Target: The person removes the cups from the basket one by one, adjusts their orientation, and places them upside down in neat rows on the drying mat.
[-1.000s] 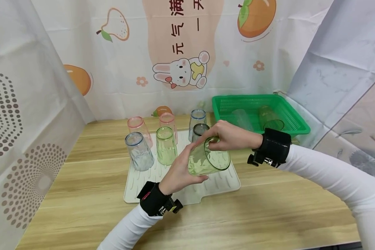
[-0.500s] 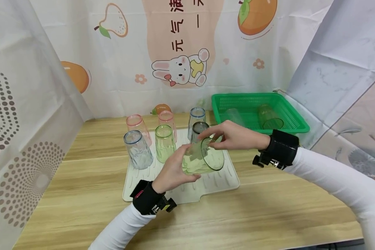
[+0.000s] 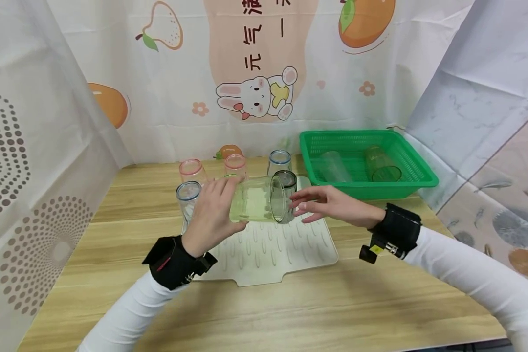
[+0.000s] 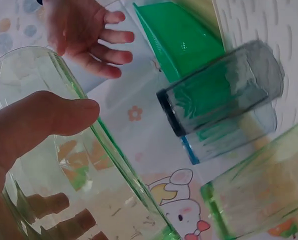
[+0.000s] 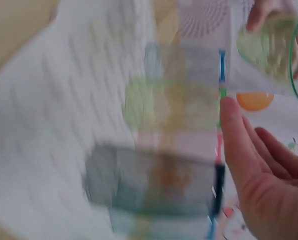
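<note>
My left hand (image 3: pixel 209 215) grips a pale green glass (image 3: pixel 256 200) round its body, holding it sideways above the white draining mat (image 3: pixel 264 254), its mouth facing right. Just right of that rim is my right hand (image 3: pixel 327 208), fingers loosely extended and holding nothing; the left wrist view shows it apart from the glass. Behind, a black-rimmed grey glass (image 3: pixel 288 180) stands on the mat. Another green glass (image 5: pixel 171 105) stands there too, mostly hidden in the head view by the held one.
Two pink-rimmed glasses, the left one (image 3: pixel 192 168) included, stand at the back. A blue-rimmed glass (image 3: pixel 187 191) is front left, another (image 3: pixel 279 159) back right. The green basket (image 3: pixel 378 190) holds a clear glass (image 3: pixel 336 166) and an olive glass (image 3: pixel 382 164), both lying down.
The right hand has come out of the glass's mouth and sits to its right. The left hand has moved left and up, turning the glass nearly level.
</note>
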A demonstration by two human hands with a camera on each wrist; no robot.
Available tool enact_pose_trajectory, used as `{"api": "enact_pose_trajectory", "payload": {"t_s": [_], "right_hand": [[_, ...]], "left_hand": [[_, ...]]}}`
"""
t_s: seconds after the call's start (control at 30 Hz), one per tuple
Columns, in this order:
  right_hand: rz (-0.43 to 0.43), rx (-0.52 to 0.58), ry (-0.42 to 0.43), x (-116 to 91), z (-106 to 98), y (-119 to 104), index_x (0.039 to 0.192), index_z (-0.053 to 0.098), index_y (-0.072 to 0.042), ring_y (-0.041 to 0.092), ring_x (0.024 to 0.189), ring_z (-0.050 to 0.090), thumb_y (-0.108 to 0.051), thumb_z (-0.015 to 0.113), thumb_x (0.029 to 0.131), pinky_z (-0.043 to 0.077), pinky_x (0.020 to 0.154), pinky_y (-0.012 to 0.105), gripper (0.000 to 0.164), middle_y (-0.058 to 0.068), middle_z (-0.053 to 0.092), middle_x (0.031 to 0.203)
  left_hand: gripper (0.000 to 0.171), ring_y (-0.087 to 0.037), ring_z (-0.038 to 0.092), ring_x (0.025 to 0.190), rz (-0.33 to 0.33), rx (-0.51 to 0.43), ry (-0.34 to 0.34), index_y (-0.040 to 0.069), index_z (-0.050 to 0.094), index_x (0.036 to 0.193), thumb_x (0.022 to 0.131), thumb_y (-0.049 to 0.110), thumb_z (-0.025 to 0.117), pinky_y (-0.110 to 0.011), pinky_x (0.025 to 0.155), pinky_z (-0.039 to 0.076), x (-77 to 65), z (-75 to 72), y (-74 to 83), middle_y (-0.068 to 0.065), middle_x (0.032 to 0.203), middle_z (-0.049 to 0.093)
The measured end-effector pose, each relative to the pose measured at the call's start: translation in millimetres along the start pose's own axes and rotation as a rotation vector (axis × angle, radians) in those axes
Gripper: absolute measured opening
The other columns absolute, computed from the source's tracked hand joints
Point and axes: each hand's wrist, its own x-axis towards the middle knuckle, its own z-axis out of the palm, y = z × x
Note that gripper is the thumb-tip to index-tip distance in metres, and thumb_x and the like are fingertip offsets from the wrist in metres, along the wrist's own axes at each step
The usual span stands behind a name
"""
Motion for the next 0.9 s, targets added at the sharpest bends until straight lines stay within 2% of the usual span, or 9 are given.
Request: {"api": "enact_pose_trajectory", "payload": {"t_s": [0.2,0.33,0.47,0.6,0.77,0.83,0.9], "right_hand": [[-0.021,0.244,-0.001,13,23,7,0.143,0.032,0.009,0.03,0.124,0.05,-0.028,0.059,0.098,0.046,0.097,0.045,0.064,0.023,0.039,0.144],[-0.024,0.379,0.053,22,36,7,0.142,0.033,0.008,0.019,0.113,0.055,-0.026,0.061,0.097,0.049,0.09,0.032,0.063,0.014,0.049,0.134],[-0.059,0.512,0.114,29,49,8,0.142,0.037,0.001,0.016,0.108,0.059,-0.017,0.058,0.098,0.05,0.087,0.03,0.052,0.01,0.054,0.13],[-0.086,0.512,0.175,32,58,12,0.14,0.046,-0.011,0.016,0.112,0.056,-0.025,0.064,0.095,0.044,0.091,0.034,0.051,0.006,0.056,0.131],[-0.062,0.457,0.229,30,63,16,0.14,0.046,-0.011,0.016,0.115,0.054,-0.04,0.073,0.085,0.038,0.093,0.039,0.068,-0.002,0.062,0.122],[-0.066,0.45,0.24,30,63,16,0.138,0.048,-0.01,0.018,0.115,0.054,-0.04,0.073,0.085,0.039,0.095,0.041,0.067,-0.001,0.063,0.121],[-0.077,0.447,0.251,30,63,17,0.135,0.051,-0.013,0.022,0.115,0.054,-0.039,0.073,0.086,0.04,0.094,0.042,0.06,0.0,0.064,0.12]], "left_hand": [[0.092,-0.038,0.051,0.113,0.057,0.114,-0.074,0.0,0.048,0.131,0.053,0.016,0.094,-0.054,0.106,0.031,12.7,-6.0,8.4,-0.02,0.121,0.056],[0.091,-0.035,0.048,0.118,0.094,0.166,-0.115,0.002,0.049,0.131,0.054,0.019,0.095,-0.052,0.109,0.027,18.6,-4.9,15.9,-0.018,0.123,0.054],[0.088,-0.033,0.048,0.116,0.146,0.213,-0.103,0.004,0.051,0.128,0.052,0.017,0.094,-0.05,0.108,0.028,23.7,-2.5,22.3,-0.016,0.121,0.055],[0.083,-0.032,0.049,0.112,0.197,0.228,-0.073,0.005,0.052,0.125,0.052,0.012,0.091,-0.049,0.105,0.03,26.4,-0.7,28.0,-0.015,0.117,0.057],[0.082,-0.032,0.048,0.112,0.207,0.228,-0.083,0.005,0.052,0.126,0.054,0.013,0.09,-0.05,0.108,0.028,26.8,-0.6,33.3,-0.015,0.117,0.056],[0.084,-0.032,0.048,0.113,0.2,0.231,-0.096,0.005,0.051,0.127,0.054,0.015,0.092,-0.051,0.109,0.027,26.6,-0.7,34.2,-0.015,0.118,0.056],[0.087,-0.033,0.048,0.114,0.194,0.23,-0.108,0.005,0.05,0.129,0.054,0.018,0.094,-0.051,0.108,0.027,26.8,-0.9,34.7,-0.015,0.12,0.056]]}}
